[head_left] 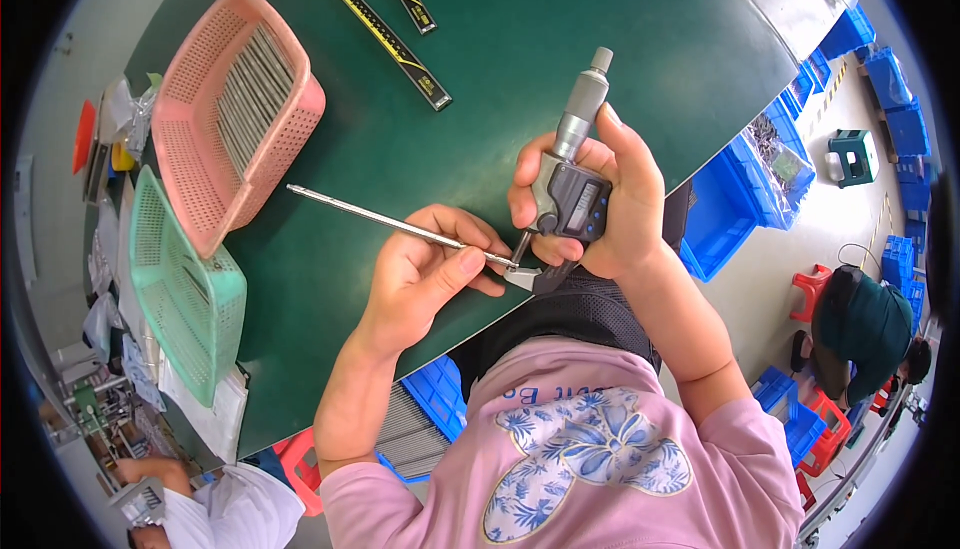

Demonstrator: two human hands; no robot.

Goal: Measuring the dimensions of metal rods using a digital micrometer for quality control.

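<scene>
left fingers pinched on one metal rod, right fingers wrapped around one micrometer, two baskets

on the table, the far basket sits at the left with lots of sticks in it. the near basket is just this side of it. two calipers lie at the back, right of the far basket. between hands, one long rod goes from the left hand to the measuring tool in the right hand. right of the table are boxes, then a stool.
</scene>
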